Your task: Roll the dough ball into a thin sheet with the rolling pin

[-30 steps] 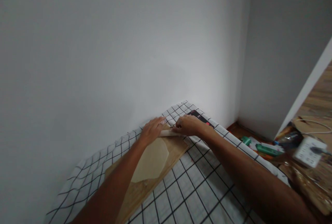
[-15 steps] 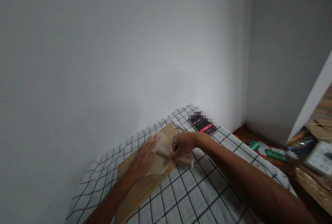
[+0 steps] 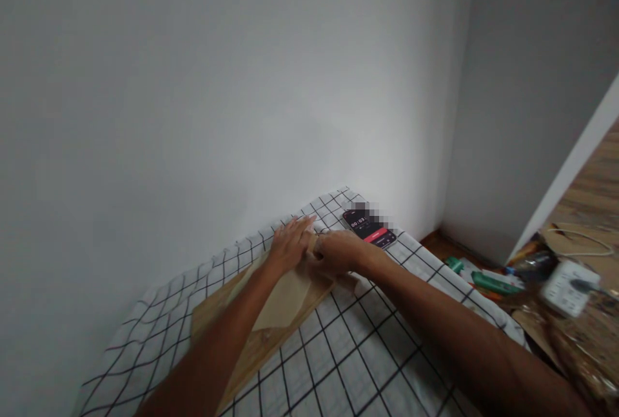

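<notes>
A flat sheet of pale dough [image 3: 285, 301] lies on a wooden board [image 3: 258, 349]. My left hand [image 3: 290, 246] rests near the board's far end with its fingers stretched out and pressed low. Beside it, my right hand [image 3: 336, 251] is closed round a rolling pin [image 3: 349, 283]. Most of the pin is hidden by my hands, and only a blurred end shows below the right one. Whether the left fingers touch the pin, I cannot tell.
A checked cloth [image 3: 333, 352] covers the table. Just beyond my right hand lies a phone [image 3: 370, 229] showing a timer. A white wall [image 3: 271, 114] stands behind. On the floor at right are a power strip [image 3: 570, 288], green items [image 3: 496, 281] and a cable.
Both hands have moved toward the board's far end, the right one carrying the rolling pin, which is now mostly covered. More of the dough's near part shows. The view has shifted slightly right.
</notes>
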